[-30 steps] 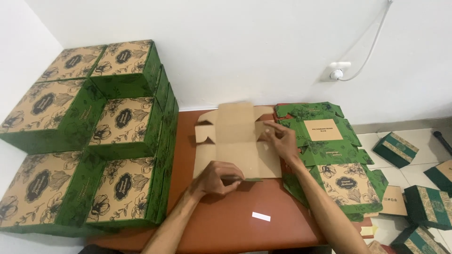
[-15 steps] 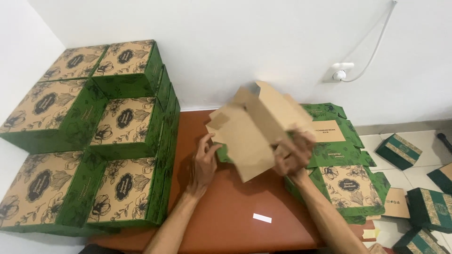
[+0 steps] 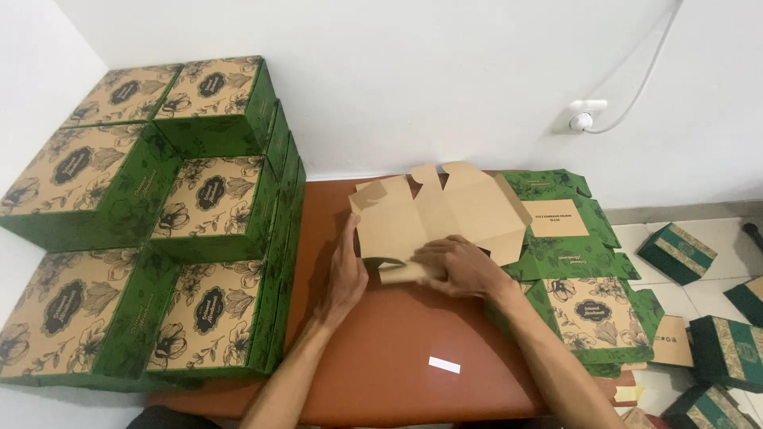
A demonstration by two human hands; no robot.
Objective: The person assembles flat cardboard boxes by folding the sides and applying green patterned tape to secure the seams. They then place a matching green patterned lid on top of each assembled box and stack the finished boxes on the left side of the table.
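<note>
**On the tabletop: hands on a flat carton blank**

Beside the stack of green boxes [image 3: 159,222], a brown carton blank [image 3: 445,214] lies on the red-brown tabletop [image 3: 381,373]. Left hand [image 3: 347,274] rests open against its left edge; right hand [image 3: 459,266] presses a near flap, fingers closed over it. Judged light, thin, bendable; best held at creases.

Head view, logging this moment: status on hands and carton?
Left hand flat against carton blank edge. Right hand pressing near flap. Flat green blanks stacked beside, nothing in the way.
</note>
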